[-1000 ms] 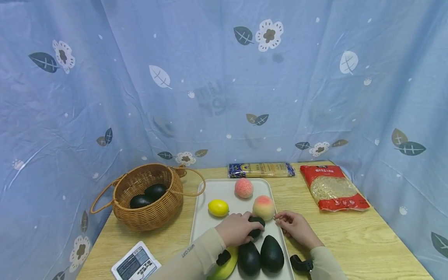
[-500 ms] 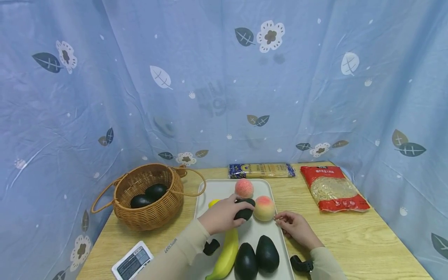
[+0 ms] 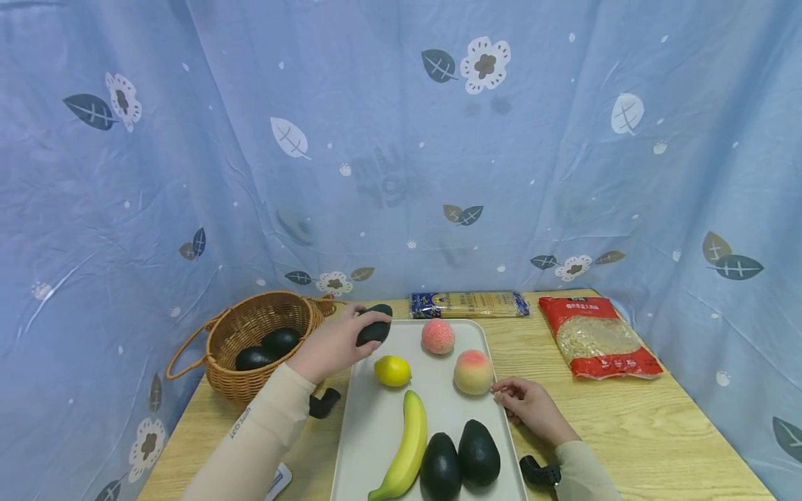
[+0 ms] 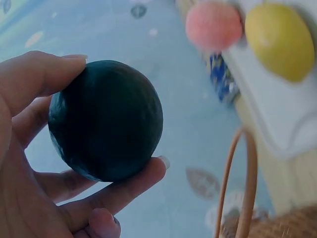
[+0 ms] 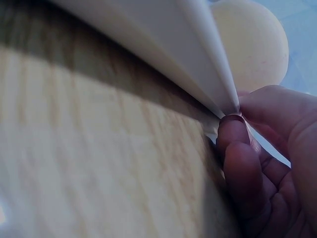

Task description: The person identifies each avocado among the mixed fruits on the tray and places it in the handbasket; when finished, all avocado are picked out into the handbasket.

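Observation:
My left hand (image 3: 335, 342) grips a dark avocado (image 3: 376, 325) above the tray's upper left corner, beside the basket. In the left wrist view the thumb and fingers curl round the avocado (image 4: 106, 121). The right hand (image 3: 531, 409) pinches the right rim of the white tray (image 3: 370, 424); in the right wrist view its fingertips hold the tray edge (image 5: 198, 59) near a peach (image 5: 255, 44). On the tray lie a lemon (image 3: 392, 371), a pink fruit (image 3: 438, 337), a peach (image 3: 473, 372), a banana (image 3: 407, 449) and two avocados (image 3: 441, 466).
A wicker basket (image 3: 228, 390) with two avocados (image 3: 280, 342) inside stands at the left, its handle near my left hand. A noodle packet (image 3: 470, 305) lies behind the tray, and a red bag (image 3: 595, 337) at the right. A white device (image 3: 279, 481) is partly under the left sleeve.
My left hand has lifted the avocado from the middle of the tray and carried it left and away from me, past the lemon. The right hand has stayed at the tray's rim.

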Available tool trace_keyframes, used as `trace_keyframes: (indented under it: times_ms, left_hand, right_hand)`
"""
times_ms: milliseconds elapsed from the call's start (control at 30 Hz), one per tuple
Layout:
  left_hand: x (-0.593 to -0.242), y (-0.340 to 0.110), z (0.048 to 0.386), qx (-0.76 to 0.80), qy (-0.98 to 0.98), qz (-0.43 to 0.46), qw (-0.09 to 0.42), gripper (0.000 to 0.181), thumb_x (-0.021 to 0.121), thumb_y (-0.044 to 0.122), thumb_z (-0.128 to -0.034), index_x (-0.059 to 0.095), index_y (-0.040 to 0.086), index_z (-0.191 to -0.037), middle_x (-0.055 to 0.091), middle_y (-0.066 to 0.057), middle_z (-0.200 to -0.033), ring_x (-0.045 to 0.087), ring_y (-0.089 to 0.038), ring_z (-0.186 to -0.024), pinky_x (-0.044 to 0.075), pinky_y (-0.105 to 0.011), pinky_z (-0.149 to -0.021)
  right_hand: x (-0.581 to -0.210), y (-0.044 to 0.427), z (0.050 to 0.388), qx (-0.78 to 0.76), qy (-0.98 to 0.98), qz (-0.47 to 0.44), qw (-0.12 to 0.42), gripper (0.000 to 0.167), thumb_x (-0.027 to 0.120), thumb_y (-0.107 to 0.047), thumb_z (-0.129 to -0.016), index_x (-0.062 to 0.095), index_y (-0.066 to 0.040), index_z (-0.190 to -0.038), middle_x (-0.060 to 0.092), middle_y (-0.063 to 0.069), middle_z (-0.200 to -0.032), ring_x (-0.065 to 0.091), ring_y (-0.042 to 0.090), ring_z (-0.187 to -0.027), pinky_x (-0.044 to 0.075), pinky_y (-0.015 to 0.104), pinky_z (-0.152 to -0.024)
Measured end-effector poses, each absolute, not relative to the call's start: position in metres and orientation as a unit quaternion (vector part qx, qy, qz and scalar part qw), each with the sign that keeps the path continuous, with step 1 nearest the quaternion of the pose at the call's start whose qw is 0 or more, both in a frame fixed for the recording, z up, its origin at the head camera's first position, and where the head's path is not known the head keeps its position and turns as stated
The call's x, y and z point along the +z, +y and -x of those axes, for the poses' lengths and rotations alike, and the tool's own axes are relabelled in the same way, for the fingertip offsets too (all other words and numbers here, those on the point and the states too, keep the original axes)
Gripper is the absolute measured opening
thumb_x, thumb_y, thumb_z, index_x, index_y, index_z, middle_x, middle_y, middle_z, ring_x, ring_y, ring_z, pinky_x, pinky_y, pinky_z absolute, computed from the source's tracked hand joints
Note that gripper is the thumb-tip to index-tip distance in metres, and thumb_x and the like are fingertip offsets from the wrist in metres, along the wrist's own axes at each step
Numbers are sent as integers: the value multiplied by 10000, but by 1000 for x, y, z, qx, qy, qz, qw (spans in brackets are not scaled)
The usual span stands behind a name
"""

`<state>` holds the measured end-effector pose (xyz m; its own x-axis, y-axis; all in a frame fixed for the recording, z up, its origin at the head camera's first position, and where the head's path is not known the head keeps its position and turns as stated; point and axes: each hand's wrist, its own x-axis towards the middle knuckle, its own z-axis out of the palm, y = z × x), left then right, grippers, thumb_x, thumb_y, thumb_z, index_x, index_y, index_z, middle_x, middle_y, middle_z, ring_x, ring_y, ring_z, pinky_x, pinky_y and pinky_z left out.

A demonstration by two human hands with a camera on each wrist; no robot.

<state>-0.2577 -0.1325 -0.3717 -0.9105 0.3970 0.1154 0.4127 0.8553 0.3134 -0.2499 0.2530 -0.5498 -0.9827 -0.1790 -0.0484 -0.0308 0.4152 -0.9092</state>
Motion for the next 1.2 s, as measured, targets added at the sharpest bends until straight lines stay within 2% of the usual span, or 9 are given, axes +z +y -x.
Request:
trace_keyframes:
  times_ms: [300,567,633,733,800,900,967,1067,1200]
  left_hand:
    - [-350,-190,263,-161,-973,157,49,506,729,314,-1010,587,299,-1496,484,-229,-1481,701,-356,-904,575,-544,-795]
    - [-340,-234,271,-149,-982,119,13,504,696,300,-1031,568,219,-1512,460,-323,-1461,680,-336,-777,546,-540,-674]
    - [-340,-244,275,-144,-983,114,0,509,693,294,-1031,565,192,-1513,453,-348,-1463,690,-418,-859,541,-597,-721]
    - [-344,-256,283,-127,-985,114,-17,488,701,284,-1023,593,163,-1483,466,-354,-1473,633,-531,-1115,506,-678,-862]
    - [-347,-262,288,-116,-986,115,-35,476,707,268,-1017,607,144,-1466,487,-345,-1464,623,-517,-1144,519,-642,-852]
    - [-350,-268,295,-111,-984,122,-70,460,706,226,-1014,614,122,-1452,633,-280,-1261,688,-363,-869,543,-495,-685]
    - [-352,-271,300,-114,-981,125,-96,458,699,190,-1014,607,108,-1455,688,-197,-1003,609,-236,-616,486,-393,-557]
    - [-355,-273,308,-112,-977,125,-130,457,685,145,-1014,598,99,-1460,644,-81,-769,454,-154,-448,444,-343,-497]
    - [-358,-274,317,-75,-976,144,-146,435,714,130,-992,631,70,-1415,714,-186,-1134,658,-220,-745,549,-443,-718]
  right_hand:
    - [-549,252,251,-537,838,57,71,135,664,-31,-1017,718,-7,-1139,593,45,-820,547,172,-643,490,274,-541]
    - [-549,253,251,-537,839,57,71,139,660,-25,-1018,719,-9,-1143,596,43,-826,548,174,-649,489,270,-544]
    - [-549,253,252,-539,837,56,70,139,659,-22,-1017,721,-14,-1141,595,42,-825,547,172,-648,487,267,-543]
    - [-550,253,252,-541,836,62,67,135,667,-29,-1015,719,-8,-1137,593,42,-821,545,163,-638,486,265,-539]
    - [-551,254,252,-542,835,71,64,135,677,-41,-1013,718,0,-1135,592,46,-816,543,153,-626,486,264,-536]
    - [-552,255,251,-546,831,88,61,149,687,-61,-1014,714,12,-1141,591,53,-813,539,140,-609,486,264,-531]
    - [-552,255,251,-551,827,93,61,157,691,-66,-1013,712,17,-1144,591,59,-813,536,137,-602,484,264,-527]
    - [-552,255,251,-557,823,91,60,163,694,-69,-1012,712,17,-1149,592,62,-815,536,139,-602,484,267,-525]
    - [-552,255,251,-555,825,84,60,161,692,-67,-1013,713,12,-1152,592,57,-812,537,145,-603,482,267,-524]
